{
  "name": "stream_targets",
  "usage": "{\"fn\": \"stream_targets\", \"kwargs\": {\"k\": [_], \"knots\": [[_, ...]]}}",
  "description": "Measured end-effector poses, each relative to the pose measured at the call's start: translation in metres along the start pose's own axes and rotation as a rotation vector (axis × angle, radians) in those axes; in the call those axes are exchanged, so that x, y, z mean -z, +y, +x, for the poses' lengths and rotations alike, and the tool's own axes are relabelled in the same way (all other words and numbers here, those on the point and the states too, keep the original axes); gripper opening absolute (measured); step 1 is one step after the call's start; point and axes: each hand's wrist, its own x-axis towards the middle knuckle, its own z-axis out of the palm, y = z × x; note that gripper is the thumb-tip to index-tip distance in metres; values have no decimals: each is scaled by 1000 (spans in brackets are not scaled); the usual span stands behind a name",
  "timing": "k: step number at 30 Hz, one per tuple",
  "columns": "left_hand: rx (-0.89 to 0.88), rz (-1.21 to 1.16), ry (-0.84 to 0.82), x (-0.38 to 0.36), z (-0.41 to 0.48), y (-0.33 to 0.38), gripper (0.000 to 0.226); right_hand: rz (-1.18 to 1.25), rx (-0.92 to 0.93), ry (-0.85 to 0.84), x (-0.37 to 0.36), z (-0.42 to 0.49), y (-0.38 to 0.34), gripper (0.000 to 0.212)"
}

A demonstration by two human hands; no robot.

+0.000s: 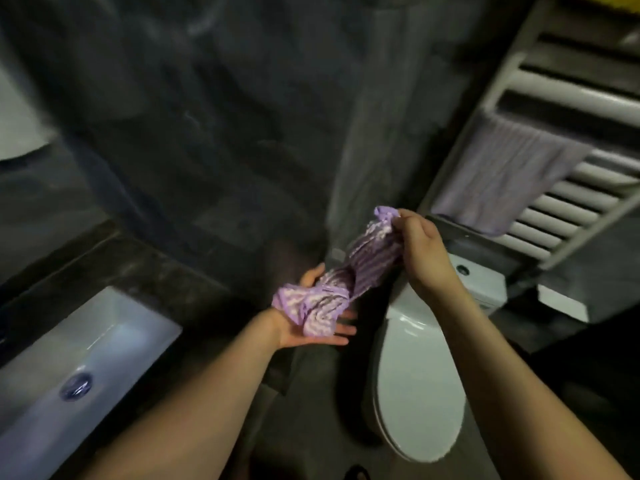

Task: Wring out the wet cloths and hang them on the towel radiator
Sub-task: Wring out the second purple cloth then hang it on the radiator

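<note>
Nearest, two bare forearms reaching away between the sink (86,358) at left and the toilet (415,393) at right. Left grip (311,327) palm-up, fingers straight, released, merely carrying the lower bunch of the twisted purple cloth (343,278). Right grip (420,251) farther off and higher, clenched on the upper end in a pinch. Strung between the two in a loose twist, in mid-air, near the toilet's left edge and well short of the towel radiator (568,98) at far right, with a second purple cloth (509,174) already draped over one bar.

Risks, by judgement:
- Lower bunch likely to slide off the flat palm, with nothing curled round it; then either swinging from the pinch alone or dropping onto the toilet lid or floor.
- Little squeezing force possible with only one end grasped; probably leaving water in.
- Held well apart from the sink, so any wringing here likely to drip onto floor and toilet, making slippery footing.
- Hung still twisted, apt to dry badly or slip off a bar.
- Careless reach toward the bars liable to knock the draped cloth loose.
</note>
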Motion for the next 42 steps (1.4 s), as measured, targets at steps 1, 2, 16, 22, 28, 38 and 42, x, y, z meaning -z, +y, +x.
{"fn": "stream_targets", "kwargs": {"k": [1,2,16,22,28,38,42], "knots": [[-18,32,-11,-11,12,-2,79,37,-31,44,20,5,3,42],[-61,77,0,-29,27,-4,72,64,-55,84,44,7,6,40],[-674,976,71,-249,169,7,25,166,-20,89,258,57,29,39],[-545,906,-74,-307,199,-4,32,40,-37,144,322,72,55,37],[-618,913,-81,-377,234,-6,13,-50,-51,229,393,70,60,38],[-705,976,-35,-449,243,-28,25,308,-66,248,453,40,59,32],[-589,1050,-250,-461,239,-41,37,280,-47,283,457,31,54,9]]}}
